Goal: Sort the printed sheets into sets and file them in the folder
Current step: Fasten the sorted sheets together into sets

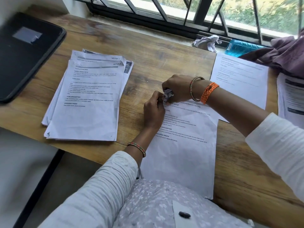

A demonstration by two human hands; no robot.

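Both the left hand and right hand pinch the crumpled top corner of the front sheet, while the unsorted stack lies left of the grip and the closed folder farther left, so filing seems barely begun.

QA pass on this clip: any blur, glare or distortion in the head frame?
Head view: wide-angle bend along the desk edges; folder and window smeared; stack print soft, mostly unreadable; daylight from the window, greenery outside washed out; hands fairly sharp.
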